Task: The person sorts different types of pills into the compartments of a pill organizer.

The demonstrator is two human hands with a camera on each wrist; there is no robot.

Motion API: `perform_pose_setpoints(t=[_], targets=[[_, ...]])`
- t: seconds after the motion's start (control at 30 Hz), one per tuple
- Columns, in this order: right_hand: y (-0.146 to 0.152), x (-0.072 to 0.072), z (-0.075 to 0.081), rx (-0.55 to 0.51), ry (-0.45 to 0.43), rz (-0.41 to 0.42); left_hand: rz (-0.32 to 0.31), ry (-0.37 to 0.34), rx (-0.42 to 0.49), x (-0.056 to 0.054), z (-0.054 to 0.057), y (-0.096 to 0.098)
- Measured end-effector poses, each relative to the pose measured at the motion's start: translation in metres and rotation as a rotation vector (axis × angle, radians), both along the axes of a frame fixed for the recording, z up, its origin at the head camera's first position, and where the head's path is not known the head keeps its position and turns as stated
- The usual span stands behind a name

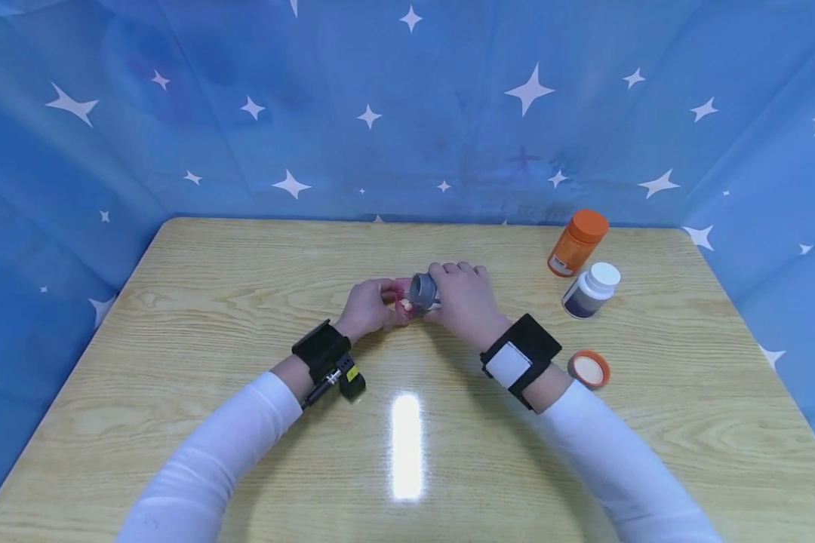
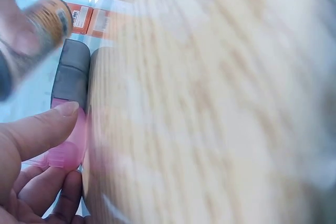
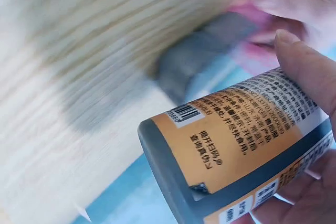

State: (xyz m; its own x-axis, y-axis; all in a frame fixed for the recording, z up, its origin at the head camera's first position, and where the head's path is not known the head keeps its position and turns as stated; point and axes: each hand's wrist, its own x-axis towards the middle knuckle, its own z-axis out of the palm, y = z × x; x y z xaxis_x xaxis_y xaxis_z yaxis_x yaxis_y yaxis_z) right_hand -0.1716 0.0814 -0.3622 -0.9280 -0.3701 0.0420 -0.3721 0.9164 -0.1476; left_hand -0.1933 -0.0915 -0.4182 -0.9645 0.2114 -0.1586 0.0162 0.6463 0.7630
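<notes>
My left hand pinches a small pill box with a pink part and a grey part, thumb on top and fingers beneath. Several pale pills show at its pink end in the head view. In my right hand is a grey bottle with an orange and white label, gripped round its body. It lies tilted, its uncapped mouth pointing left, close over the pill box.
At the right back of the wooden table stand an orange bottle and a white bottle with a dark label. An orange cap lies upturned near my right wrist. A blue starry curtain hangs behind.
</notes>
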Motion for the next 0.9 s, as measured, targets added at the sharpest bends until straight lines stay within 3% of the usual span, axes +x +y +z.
perform_pose_setpoints(t=[0.2,0.3,0.57,0.9], targets=[[0.02,0.024,0.018,-0.418,-0.131,-0.001,-0.002,0.01,-0.003,0.0,0.0,0.0],[0.026,0.042,0.018,-0.538,-0.169,-0.001,0.001,0.004,-0.002,0.0,-0.001,-0.001],[0.02,0.083,-0.001,-0.64,-0.273,-0.046,-0.001,-0.012,-0.017,0.002,0.001,0.0],[0.008,0.097,-0.017,-0.67,-0.233,-0.053,0.002,-0.024,-0.023,0.002,0.002,0.002]])
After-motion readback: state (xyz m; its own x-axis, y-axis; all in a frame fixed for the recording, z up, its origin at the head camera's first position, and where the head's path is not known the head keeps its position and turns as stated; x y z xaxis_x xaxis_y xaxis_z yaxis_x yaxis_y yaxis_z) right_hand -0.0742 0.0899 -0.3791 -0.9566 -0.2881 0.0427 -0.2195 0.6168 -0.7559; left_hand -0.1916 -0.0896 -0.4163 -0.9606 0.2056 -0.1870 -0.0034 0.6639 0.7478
